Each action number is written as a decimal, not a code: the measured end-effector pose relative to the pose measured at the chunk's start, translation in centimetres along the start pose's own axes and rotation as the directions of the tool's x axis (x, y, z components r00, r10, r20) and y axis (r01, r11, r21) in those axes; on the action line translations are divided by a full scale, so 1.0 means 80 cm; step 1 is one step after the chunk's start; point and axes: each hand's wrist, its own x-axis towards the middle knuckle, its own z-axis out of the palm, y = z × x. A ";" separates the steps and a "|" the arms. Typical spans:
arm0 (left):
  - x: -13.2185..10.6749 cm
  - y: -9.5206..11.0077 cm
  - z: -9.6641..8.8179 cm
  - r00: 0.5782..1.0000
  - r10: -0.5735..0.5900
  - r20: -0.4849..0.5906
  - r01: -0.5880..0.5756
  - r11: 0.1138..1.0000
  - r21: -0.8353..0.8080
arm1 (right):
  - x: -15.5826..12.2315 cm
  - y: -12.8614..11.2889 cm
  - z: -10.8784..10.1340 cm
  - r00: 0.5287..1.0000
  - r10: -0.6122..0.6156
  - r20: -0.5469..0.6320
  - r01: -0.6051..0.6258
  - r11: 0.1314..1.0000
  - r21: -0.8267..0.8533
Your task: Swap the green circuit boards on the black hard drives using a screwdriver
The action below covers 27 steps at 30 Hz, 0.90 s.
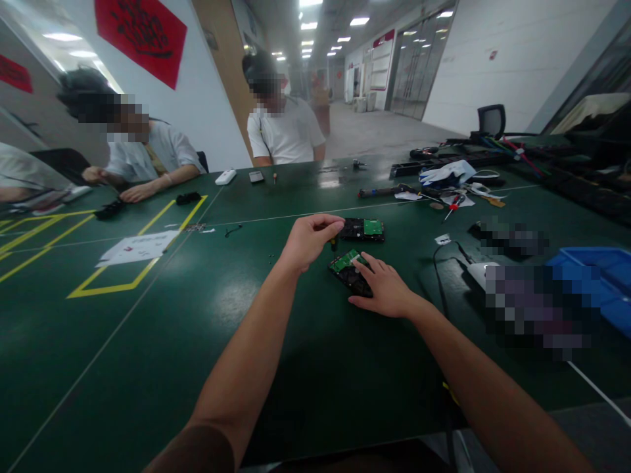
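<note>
Two hard drives with green circuit boards lie on the dark green table (236,368). The nearer hard drive (348,268) sits at an angle, its right part covered by my right hand (387,286). My thumb is by its near edge and my fingers reach over its board, holding it against the table. Just behind it lies the other hard drive (363,228), flat and untouched by the right hand. My left hand (313,242) is closed in a pinch above the gap between the drives. A small dark and yellowish piece shows under its fingertips, too small to name.
A red-handled screwdriver (453,207), a white glove (448,172) and cables lie at the back right. A blue bin (591,279) stands at the right edge. Left are a paper sheet (135,248) and yellow tape lines. Several people sit across the table.
</note>
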 end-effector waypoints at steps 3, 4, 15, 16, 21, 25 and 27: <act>0.000 -0.001 -0.001 1.000 0.003 -0.017 -0.002 0.999 0.037 | 0.000 0.000 0.000 1.000 0.004 0.005 -0.004 1.000 0.000; 0.000 -0.001 -0.001 1.000 -0.002 -0.024 0.003 0.999 0.048 | 0.000 0.000 0.000 1.000 0.005 0.008 -0.005 1.000 0.002; 0.002 0.004 0.001 0.993 -0.104 -0.055 0.104 0.995 0.007 | 0.000 -0.001 -0.002 1.000 0.004 0.011 -0.004 1.000 0.009; 0.002 0.003 0.000 0.993 -0.111 -0.048 0.111 0.994 0.003 | 0.000 -0.002 -0.002 1.000 0.003 0.009 -0.003 1.000 0.010; 0.003 0.003 0.000 0.994 -0.099 -0.042 0.102 0.991 0.082 | 0.000 -0.003 -0.004 1.000 0.009 0.011 -0.009 1.000 0.012; 0.001 0.008 0.000 0.992 -0.110 -0.060 0.118 0.983 0.143 | 0.000 -0.002 -0.003 1.000 0.017 0.020 -0.017 1.000 0.006; 0.000 0.011 0.000 0.993 -0.105 -0.055 0.113 0.980 0.165 | 0.001 -0.001 -0.002 1.000 0.015 0.019 -0.015 1.000 0.004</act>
